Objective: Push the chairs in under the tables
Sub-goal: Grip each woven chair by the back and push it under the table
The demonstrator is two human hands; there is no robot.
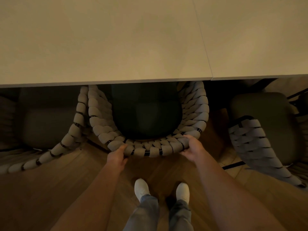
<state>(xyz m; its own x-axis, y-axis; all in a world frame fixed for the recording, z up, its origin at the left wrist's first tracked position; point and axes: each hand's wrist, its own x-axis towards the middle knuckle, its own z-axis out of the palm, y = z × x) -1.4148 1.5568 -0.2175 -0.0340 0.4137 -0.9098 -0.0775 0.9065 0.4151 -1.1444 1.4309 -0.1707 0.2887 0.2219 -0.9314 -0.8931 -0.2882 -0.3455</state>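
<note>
Under the near edge of the pale table (116, 47) stood the middle chair (145, 147), its rope-wrapped back curving toward the viewer and the front part of its dark seat cushion (146, 114) hidden beneath the tabletop. Both hands were closed on the top rail of that backrest. Left hand (117, 157) gripped the rail left of centre, thumb on top of the rope wrapping and fingers curled beneath. Right hand (191, 147) gripped the rail right of centre, fingers draped over the wrapping. The two hands were well apart on the curve.

A seam (202, 39) ran across the table surface to the right, where a second table (258, 39) adjoined the first. A left chair (50, 124) stood beside the middle one, its woven arm nearly touching it and its seat partly under the table. A right chair (260, 139) stood apart, angled, its seat largely clear of the table edge.

White shoes (141, 187) and grey trouser legs (146, 212) were visible on the wooden floor (50, 189), just behind the held chair.
</note>
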